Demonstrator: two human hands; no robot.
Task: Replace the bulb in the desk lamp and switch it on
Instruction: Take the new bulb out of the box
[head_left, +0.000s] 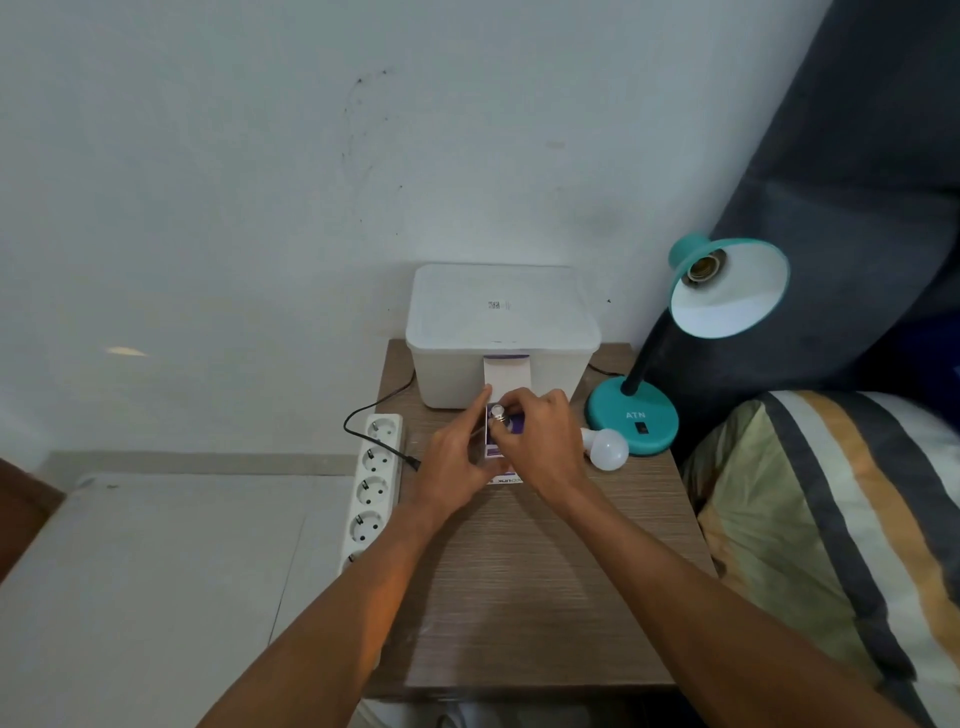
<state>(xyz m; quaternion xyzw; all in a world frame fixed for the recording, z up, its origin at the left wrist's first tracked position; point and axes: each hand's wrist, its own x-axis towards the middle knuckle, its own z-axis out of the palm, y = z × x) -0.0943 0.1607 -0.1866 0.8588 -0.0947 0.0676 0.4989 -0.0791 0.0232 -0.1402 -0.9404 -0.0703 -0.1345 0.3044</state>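
Observation:
A teal desk lamp (634, 418) stands at the table's right edge, its shade (730, 288) tilted toward me with an empty socket (702, 267). A white bulb (608, 448) lies on the table beside the lamp base. At the table's middle, my left hand (457, 457) holds a white and purple bulb box (494, 449). My right hand (545, 441) pinches the metal screw base of a bulb (497, 413) that sticks out of the box's open top. The box's flap stands up against the container behind.
A white lidded plastic container (501, 332) stands at the back of the wooden table (519, 597). A white power strip (374, 488) lies along the left edge, with the lamp's black plug (410, 461) unplugged beside it. A striped pillow (831, 545) lies to the right.

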